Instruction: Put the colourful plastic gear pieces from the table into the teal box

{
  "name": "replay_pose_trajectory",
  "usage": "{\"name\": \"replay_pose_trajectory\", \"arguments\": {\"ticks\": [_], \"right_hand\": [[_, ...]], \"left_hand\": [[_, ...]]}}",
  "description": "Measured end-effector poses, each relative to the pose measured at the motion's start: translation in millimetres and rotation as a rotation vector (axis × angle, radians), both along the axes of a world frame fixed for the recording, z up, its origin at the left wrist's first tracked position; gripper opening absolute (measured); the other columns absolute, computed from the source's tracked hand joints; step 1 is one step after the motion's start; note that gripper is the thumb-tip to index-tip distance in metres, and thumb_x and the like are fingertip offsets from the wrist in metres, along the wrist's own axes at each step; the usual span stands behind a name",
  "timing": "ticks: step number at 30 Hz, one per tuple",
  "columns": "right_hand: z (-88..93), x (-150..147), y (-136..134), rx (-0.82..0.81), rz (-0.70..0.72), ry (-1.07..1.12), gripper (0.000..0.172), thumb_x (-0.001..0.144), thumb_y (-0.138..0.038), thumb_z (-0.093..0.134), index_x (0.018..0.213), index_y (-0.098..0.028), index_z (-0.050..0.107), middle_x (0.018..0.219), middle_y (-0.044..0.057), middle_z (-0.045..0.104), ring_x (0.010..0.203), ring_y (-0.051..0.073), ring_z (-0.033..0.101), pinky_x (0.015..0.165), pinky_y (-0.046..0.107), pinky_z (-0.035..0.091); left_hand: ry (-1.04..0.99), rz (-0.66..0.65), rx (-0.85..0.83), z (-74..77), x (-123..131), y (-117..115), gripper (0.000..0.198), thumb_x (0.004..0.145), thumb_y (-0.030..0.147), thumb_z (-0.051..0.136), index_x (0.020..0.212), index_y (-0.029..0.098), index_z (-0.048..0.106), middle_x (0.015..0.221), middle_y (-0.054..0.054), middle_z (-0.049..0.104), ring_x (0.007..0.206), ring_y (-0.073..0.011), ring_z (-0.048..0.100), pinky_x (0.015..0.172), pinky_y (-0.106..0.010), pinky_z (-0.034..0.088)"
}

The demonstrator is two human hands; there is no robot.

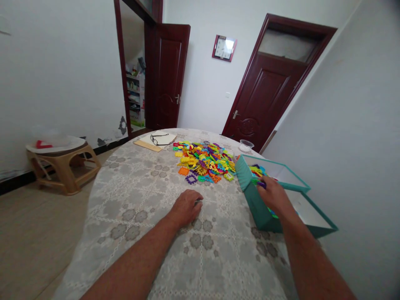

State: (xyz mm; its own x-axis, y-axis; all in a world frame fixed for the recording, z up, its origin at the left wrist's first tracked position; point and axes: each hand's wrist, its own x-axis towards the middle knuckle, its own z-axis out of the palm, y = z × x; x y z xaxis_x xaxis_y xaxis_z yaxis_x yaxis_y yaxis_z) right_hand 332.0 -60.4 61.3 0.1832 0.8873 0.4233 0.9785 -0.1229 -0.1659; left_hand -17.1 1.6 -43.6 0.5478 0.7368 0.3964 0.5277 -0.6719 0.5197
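My left hand [186,207] rests on the patterned tablecloth [175,258], its fingers loosely curled in, with nothing seen in it. At the right, my right hand [275,195] is over the teal box [261,210], pinching a purple plastic piece [261,184]. More coloured pieces [256,169] lie inside the box, partly hidden behind this hand and the box walls. Beyond my left hand spreads a heap of notched plastic building pieces [206,160] in many colours. An orange piece [183,171] and a purple square ring [191,179] lie flat at its near edge.
Black glasses [154,140] lie on paper [164,139] beside a wooden strip [146,145] at the table's far left. A clear plastic container [246,145] stands behind the box. A tan stool [64,166] stands on the floor at left.
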Motion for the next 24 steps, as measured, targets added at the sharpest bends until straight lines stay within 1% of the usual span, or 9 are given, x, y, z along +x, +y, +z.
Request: {"name": "replay_pose_trajectory", "arguments": {"ticks": [4, 7, 8, 10, 14, 16, 18, 20, 24], "right_hand": [[-5.1, 37.9, -11.4, -0.043, -0.137, -0.057, 0.019, 0.089, -0.022, 0.05, 0.099, -0.019, 0.065, 0.098, 0.014, 0.07, 0.093, 0.029, 0.065, 0.082, 0.037, 0.046], [-7.5, 39.6, -18.2, 0.087, -0.233, -0.141, 0.026, 0.089, -0.021, 0.05, 0.108, -0.014, 0.066, 0.103, 0.019, 0.069, 0.101, 0.032, 0.063, 0.089, 0.041, 0.047], [-7.8, 34.0, -19.4, 0.146, -0.217, -0.16, 0.027, 0.09, -0.021, 0.05, 0.11, -0.013, 0.065, 0.105, 0.02, 0.068, 0.104, 0.032, 0.062, 0.093, 0.042, 0.047], [-8.4, 13.9, -19.6, 0.228, -0.09, -0.144, 0.026, 0.09, -0.021, 0.049, 0.109, -0.014, 0.065, 0.108, 0.019, 0.068, 0.108, 0.031, 0.061, 0.099, 0.043, 0.046], [-13.8, -47.3, -6.1, 0.186, 0.215, -0.014, 0.023, 0.094, -0.026, 0.05, 0.108, -0.018, 0.066, 0.108, 0.014, 0.07, 0.107, 0.028, 0.063, 0.101, 0.042, 0.048], [-18.8, -76.4, 11.9, 0.117, 0.319, 0.036, 0.025, 0.097, -0.029, 0.051, 0.113, -0.018, 0.067, 0.113, 0.012, 0.07, 0.11, 0.026, 0.063, 0.102, 0.04, 0.048], [-23.7, -97.0, 39.3, 0.085, 0.349, 0.066, 0.031, 0.1, -0.034, 0.05, 0.121, -0.018, 0.066, 0.12, 0.013, 0.069, 0.117, 0.026, 0.062, 0.106, 0.04, 0.046], [-27.5, -106.7, 74.0, 0.079, 0.253, 0.072, 0.039, 0.101, -0.038, 0.05, 0.128, -0.014, 0.064, 0.129, 0.017, 0.066, 0.127, 0.028, 0.057, 0.112, 0.042, 0.042], [-34.4, -99.2, 142.7, 0.002, -0.081, 0.123, 0.052, 0.102, -0.04, 0.048, 0.142, -0.007, 0.055, 0.146, 0.023, 0.054, 0.141, 0.031, 0.045, 0.119, 0.044, 0.033]], "left_hand": [[-0.01, 0.005, 0.004, -1.3, 0.4, 1.3, 0.018, 0.092, 0.023, 0.06, 0.105, 0.02, 0.072, 0.107, -0.009, 0.074, 0.107, -0.0241, 0.066, 0.099, -0.038, 0.051], [-0.014, 0.002, 0.006, -2.3, 0.4, 1.9, 0.018, 0.091, 0.022, 0.06, 0.105, 0.019, 0.072, 0.107, -0.009, 0.074, 0.107, -0.0243, 0.066, 0.099, -0.038, 0.05], [-0.012, 0.001, 0.006, -2.4, 0.4, 2.0, 0.018, 0.091, 0.022, 0.06, 0.105, 0.019, 0.072, 0.107, -0.009, 0.074, 0.107, -0.0244, 0.066, 0.099, -0.038, 0.05], [-0.005, 0.001, -0.002, -2.0, 0.4, 2.0, 0.018, 0.091, 0.022, 0.06, 0.105, 0.019, 0.072, 0.107, -0.009, 0.074, 0.107, -0.0246, 0.065, 0.099, -0.038, 0.05], [-0.003, 0.002, -0.029, 0.0, 0.4, 1.2, 0.018, 0.092, 0.021, 0.06, 0.105, 0.019, 0.072, 0.108, -0.01, 0.074, 0.108, -0.025, 0.065, 0.099, -0.038, 0.05], [-0.012, 0.011, -0.035, 0.6, 0.3, 0.3, 0.017, 0.091, 0.021, 0.061, 0.104, 0.018, 0.072, 0.108, -0.01, 0.074, 0.107, -0.0255, 0.066, 0.098, -0.039, 0.051], [-0.025, 0.022, -0.036, 0.5, 0.1, -0.6, 0.017, 0.091, 0.021, 0.061, 0.104, 0.019, 0.072, 0.107, -0.01, 0.074, 0.106, -0.0259, 0.066, 0.097, -0.039, 0.051], [-0.046, 0.027, -0.028, -0.3, -0.1, -1.3, 0.017, 0.091, 0.02, 0.061, 0.104, 0.019, 0.071, 0.107, -0.01, 0.074, 0.106, -0.0255, 0.066, 0.097, -0.039, 0.052], [-0.121, 0.038, 0.003, -2.9, -0.6, -0.8, 0.017, 0.09, 0.017, 0.059, 0.103, 0.02, 0.07, 0.107, -0.009, 0.073, 0.106, -0.0248, 0.066, 0.099, -0.04, 0.053]]}}
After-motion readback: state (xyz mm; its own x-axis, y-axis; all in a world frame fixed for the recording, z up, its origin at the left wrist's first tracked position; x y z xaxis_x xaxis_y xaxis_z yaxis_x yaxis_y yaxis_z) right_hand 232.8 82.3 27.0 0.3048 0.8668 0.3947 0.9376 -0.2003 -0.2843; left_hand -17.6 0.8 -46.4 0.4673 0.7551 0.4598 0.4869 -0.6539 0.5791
